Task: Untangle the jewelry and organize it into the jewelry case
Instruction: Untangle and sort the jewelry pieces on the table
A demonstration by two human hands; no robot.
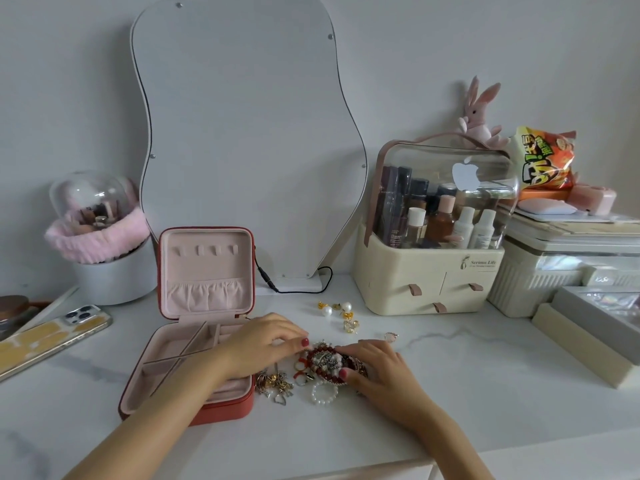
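A red jewelry case (194, 407) with pink lining lies open on the white table, its lid upright. Right of it sits a tangled pile of jewelry (327, 363) with dark red beads, chains and pearls. My left hand (266, 337) reaches over the case's right edge and its fingertips touch the pile's left side. My right hand (374, 367) holds the pile from the right, thumb against the red beads. A white pearl bracelet (323, 394) and gold charms (275, 384) lie in front of the pile. Pearl earrings (337, 311) and a ring (390, 337) lie behind it.
A wavy mirror (242, 133) stands behind the case, its black cable (298, 289) on the table. A cosmetics organizer (433, 237) stands at the right, boxes (571, 306) beyond it. A phone (59, 336) and a brush holder (104, 244) are at the left.
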